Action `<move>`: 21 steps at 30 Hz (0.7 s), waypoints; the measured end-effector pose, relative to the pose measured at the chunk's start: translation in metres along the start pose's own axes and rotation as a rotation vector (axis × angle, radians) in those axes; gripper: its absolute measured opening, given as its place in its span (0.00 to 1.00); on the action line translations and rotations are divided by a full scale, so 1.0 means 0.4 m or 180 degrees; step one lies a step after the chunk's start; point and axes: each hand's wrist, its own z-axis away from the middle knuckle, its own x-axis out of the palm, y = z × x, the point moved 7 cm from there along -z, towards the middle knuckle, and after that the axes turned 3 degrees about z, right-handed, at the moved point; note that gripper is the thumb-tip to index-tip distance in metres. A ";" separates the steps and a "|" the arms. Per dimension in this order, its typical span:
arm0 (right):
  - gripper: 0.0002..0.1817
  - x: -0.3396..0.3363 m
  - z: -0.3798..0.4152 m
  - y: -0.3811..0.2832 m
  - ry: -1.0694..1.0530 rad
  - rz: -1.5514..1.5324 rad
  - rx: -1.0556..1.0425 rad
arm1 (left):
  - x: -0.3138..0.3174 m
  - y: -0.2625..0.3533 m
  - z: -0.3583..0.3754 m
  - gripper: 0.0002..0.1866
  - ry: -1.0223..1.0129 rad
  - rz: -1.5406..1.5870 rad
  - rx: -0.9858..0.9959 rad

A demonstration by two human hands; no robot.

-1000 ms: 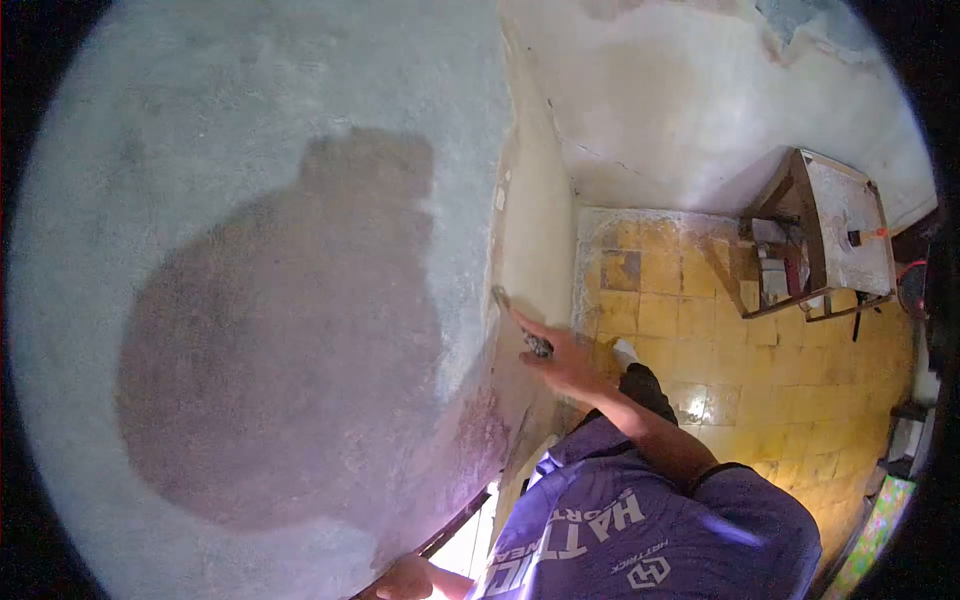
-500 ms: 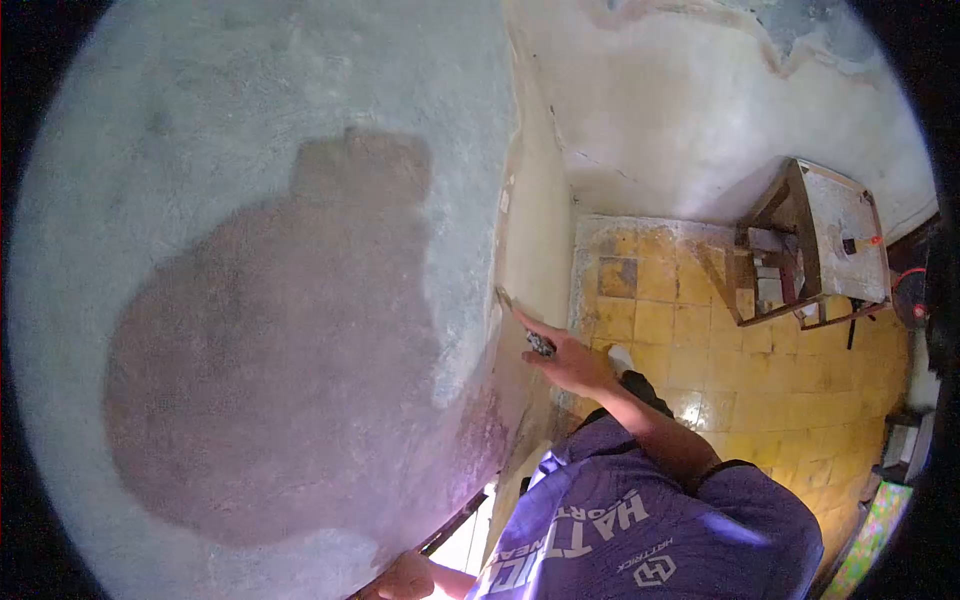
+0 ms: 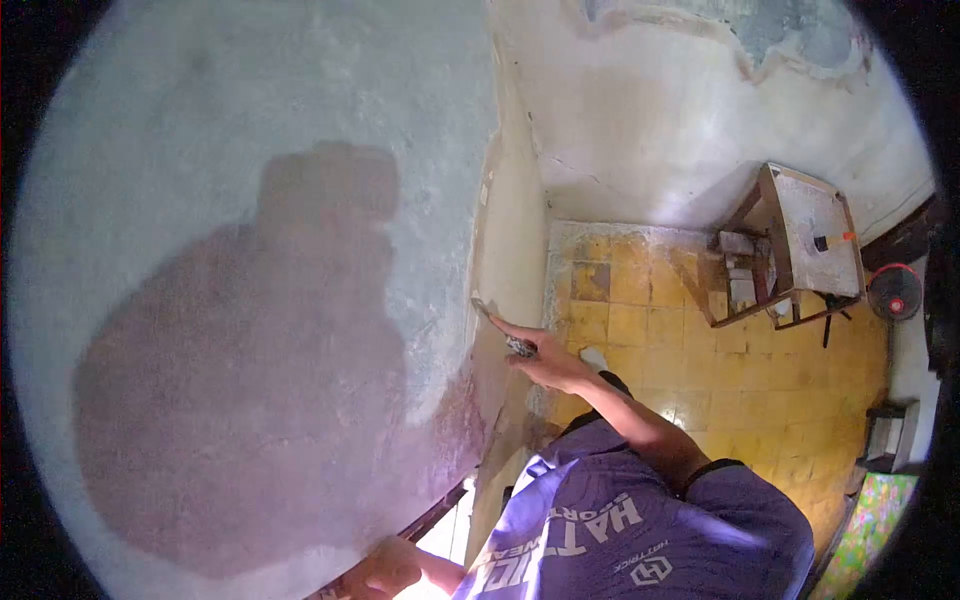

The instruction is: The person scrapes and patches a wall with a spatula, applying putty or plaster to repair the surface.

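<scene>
My right hand (image 3: pixel 553 365) is closed around a scraper with a dark, speckled handle (image 3: pixel 520 346). The index finger stretches along the tool towards its thin tip, which touches the wall edge (image 3: pixel 478 310) where the grey-blue face meets a pale strip. Down at the lower left, my left hand (image 3: pixel 392 568) grips the dark wooden frame (image 3: pixel 440 508) of a bright opening; its fingertips are partly hidden. A large shadow lies over the grey-blue wall (image 3: pixel 420 120).
A wooden stool-like table (image 3: pixel 815 235) on its side or tilted in view carries a small black-and-orange item (image 3: pixel 832 241). Behind it is a red-rimmed fan (image 3: pixel 895 292). Yellow tiles (image 3: pixel 700 370) cover the floor. A colourful patterned cloth (image 3: pixel 872 520) shows at lower right.
The whole view has shifted slightly, so wall, stool and hands appear further left. The scraper stays against the wall edge, and my left hand stays at the frame.
</scene>
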 end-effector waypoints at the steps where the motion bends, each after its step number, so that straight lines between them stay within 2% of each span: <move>1: 0.37 -0.006 0.009 -0.017 -0.0081 -0.0135 0.0186 | -0.003 0.004 -0.001 0.27 -0.0002 -0.0022 0.0020; 5: 0.37 0.008 0.015 0.012 -0.0081 -0.0558 0.0578 | -0.010 0.022 0.000 0.27 -0.0019 -0.0146 0.0069; 11: 0.34 0.040 0.042 -0.019 -0.0052 -0.0296 0.0312 | -0.028 0.046 -0.004 0.27 -0.0089 -0.0365 0.0153; 14: 0.33 0.014 -0.016 0.013 0.0356 -0.0310 0.0122 | -0.030 0.058 -0.006 0.27 -0.0108 -0.0441 0.0193; 17: 0.33 0.001 -0.013 -0.017 0.0250 -0.0403 0.0190 | -0.039 0.068 -0.006 0.27 -0.0142 -0.0550 0.0233; 19: 0.33 0.028 0.008 -0.009 0.0272 -0.0092 -0.0148 | -0.042 0.071 -0.010 0.27 -0.0126 -0.0590 0.0270; 21: 0.33 0.039 0.024 -0.010 0.0358 0.0089 -0.0184 | -0.045 0.075 -0.011 0.28 -0.0118 -0.0607 0.0290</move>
